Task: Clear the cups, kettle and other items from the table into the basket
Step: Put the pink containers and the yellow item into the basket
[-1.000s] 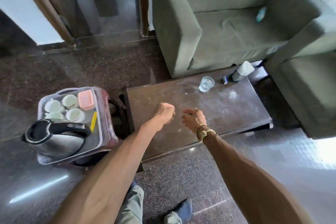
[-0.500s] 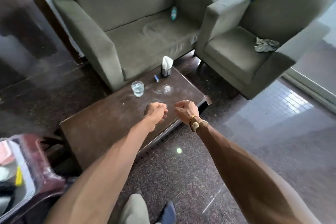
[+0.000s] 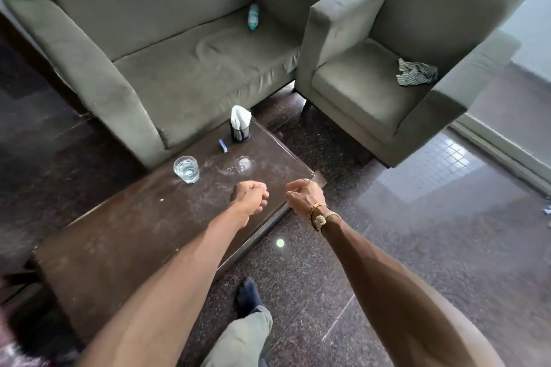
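Over the table (image 3: 119,232) hover both hands: the left hand (image 3: 249,195) a curled, empty fist, the right hand (image 3: 304,197) curled too, seemingly holding nothing. The upright glass (image 3: 186,169) stands ahead and leftward, nearer the left hand; the napkin holder (image 3: 240,128) stands beyond.

One bench (image 3: 125,235) carries one glass of water (image 3: 186,169), one black holder (image 3: 240,133) with one white tissue (image 3: 240,116), one small blue item (image 3: 223,145) and one clear round thing (image 3: 244,163), perhaps a lid, too blurred to name. There are two seats: one sofa (image 3: 179,74) and one armchair (image 3: 357,89). One bottle (image 3: 253,16) lies on the sofa, and one crumpled cloth (image 3: 416,72) on the armchair.
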`<move>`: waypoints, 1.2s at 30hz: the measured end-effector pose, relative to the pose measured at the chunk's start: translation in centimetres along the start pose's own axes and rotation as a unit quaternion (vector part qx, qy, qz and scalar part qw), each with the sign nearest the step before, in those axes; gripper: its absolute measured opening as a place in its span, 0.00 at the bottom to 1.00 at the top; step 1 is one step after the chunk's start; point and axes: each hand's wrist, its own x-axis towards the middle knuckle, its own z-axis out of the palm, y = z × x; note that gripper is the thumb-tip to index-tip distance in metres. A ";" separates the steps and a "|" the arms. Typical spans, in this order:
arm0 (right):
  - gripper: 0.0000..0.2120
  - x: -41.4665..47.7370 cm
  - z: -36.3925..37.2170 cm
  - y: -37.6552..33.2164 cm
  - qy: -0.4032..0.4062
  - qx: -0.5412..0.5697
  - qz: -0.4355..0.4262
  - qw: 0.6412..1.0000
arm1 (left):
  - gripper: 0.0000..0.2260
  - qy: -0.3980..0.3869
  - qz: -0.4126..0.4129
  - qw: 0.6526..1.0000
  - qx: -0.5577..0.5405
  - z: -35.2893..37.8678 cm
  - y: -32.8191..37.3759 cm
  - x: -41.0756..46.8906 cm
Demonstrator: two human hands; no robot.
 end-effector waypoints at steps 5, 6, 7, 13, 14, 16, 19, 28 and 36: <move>0.11 5.4 -1.9 -3.8 -0.014 -0.012 -0.015 1.000 | 0.10 0.002 -0.010 1.000 -0.002 -0.5 4.5 4.1; 0.11 6.5 -2.4 -4.7 -0.012 -0.017 -0.017 1.000 | 0.10 0.006 -0.007 1.000 -0.003 -0.7 5.5 5.1; 0.12 7.4 -2.7 -5.5 -0.011 -0.020 -0.017 1.000 | 0.10 0.012 -0.005 1.000 -0.001 -0.9 6.4 5.9; 0.13 12.6 -2.6 -9.9 -0.032 -0.007 -0.029 0.999 | 0.10 0.040 -0.024 0.998 -0.037 -2.5 9.7 9.5; 0.13 13.5 -2.2 -10.4 -0.041 -0.013 -0.032 0.999 | 0.11 0.046 -0.028 0.998 -0.043 -2.7 9.7 10.1; 0.13 15.3 -1.1 -11.1 -0.063 -0.031 -0.045 0.997 | 0.11 0.059 -0.041 0.996 -0.060 -3.0 9.6 11.3; 0.12 18.2 1.2 -11.2 -0.118 -0.048 -0.055 0.990 | 0.10 0.099 -0.065 0.990 -0.080 -3.4 9.0 13.5; 0.14 25.9 4.9 -10.8 -0.243 -0.168 -0.074 0.953 | 0.06 0.216 -0.172 0.947 -0.163 -1.7 5.2 18.5; 0.12 29.6 8.4 -11.6 -0.279 -0.203 -0.065 0.936 | 0.05 0.238 -0.210 0.921 -0.224 -2.4 2.6 21.7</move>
